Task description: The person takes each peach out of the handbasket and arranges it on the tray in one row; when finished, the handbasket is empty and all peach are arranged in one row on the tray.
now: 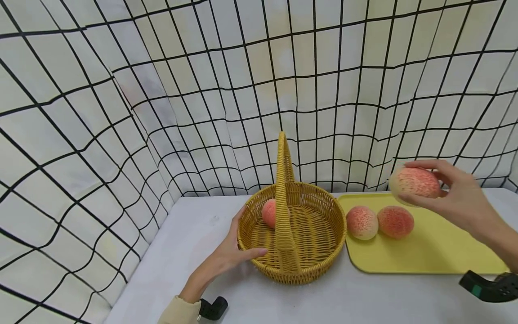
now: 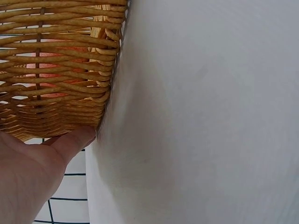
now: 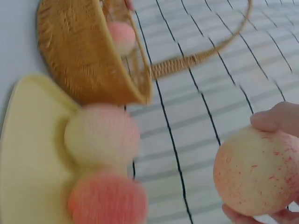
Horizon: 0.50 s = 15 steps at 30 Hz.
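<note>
A round wicker basket (image 1: 313,231) with a tall handle stands on the table, and one peach (image 1: 269,213) lies inside at its left. My left hand (image 1: 231,247) grips the basket's left side, thumb toward the front. In the left wrist view, fingers (image 2: 77,140) touch the woven wall low down. My right hand (image 1: 465,198) holds a pale peach with red speckles (image 1: 417,182) above the yellow tray (image 1: 441,254), thumb and fingers on opposite sides. Below it, a pale pink peach (image 1: 362,222) and a redder peach (image 1: 395,222) sit side by side on the tray's left part.
The white tabletop (image 1: 307,301) carries the basket and, to its right, the tray. White cloth walls with a black net (image 1: 243,90) rise behind and at the left. The basket's handle (image 1: 282,193) arches up over its middle.
</note>
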Each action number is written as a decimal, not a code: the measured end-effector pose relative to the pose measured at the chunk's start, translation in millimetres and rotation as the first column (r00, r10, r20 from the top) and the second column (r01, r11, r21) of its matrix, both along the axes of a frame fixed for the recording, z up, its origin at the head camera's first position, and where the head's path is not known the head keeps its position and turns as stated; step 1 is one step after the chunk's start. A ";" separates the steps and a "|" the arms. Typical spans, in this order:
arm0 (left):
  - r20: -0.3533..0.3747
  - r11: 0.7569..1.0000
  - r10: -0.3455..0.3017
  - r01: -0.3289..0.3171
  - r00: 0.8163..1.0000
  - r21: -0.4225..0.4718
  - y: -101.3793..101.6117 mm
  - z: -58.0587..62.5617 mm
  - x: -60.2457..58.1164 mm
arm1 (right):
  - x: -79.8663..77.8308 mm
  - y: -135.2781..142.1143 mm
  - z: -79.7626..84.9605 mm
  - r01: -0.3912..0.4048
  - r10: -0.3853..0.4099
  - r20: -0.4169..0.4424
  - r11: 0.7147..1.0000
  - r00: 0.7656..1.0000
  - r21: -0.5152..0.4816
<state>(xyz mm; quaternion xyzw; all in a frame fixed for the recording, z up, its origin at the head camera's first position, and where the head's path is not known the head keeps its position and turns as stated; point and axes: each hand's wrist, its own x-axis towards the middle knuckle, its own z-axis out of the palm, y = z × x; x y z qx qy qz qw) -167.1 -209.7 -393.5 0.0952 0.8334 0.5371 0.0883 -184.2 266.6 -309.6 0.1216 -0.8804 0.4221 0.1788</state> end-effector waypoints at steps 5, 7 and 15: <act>0.005 1.000 0.007 -0.007 1.000 -0.015 0.2 1.2 -0.4 | 2.9 51.7 -17.5 0.077 -0.077 0.005 0.996 0.997 -0.048; 0.005 1.000 0.007 -0.007 1.000 -0.013 -0.4 1.3 -0.6 | 2.1 63.8 -27.5 0.088 -0.089 -0.009 0.994 0.996 -0.059; -0.002 1.000 -0.005 0.005 1.000 0.003 0.0 -0.1 -0.8 | -5.5 80.3 -67.9 0.109 -0.111 0.118 0.994 0.987 0.026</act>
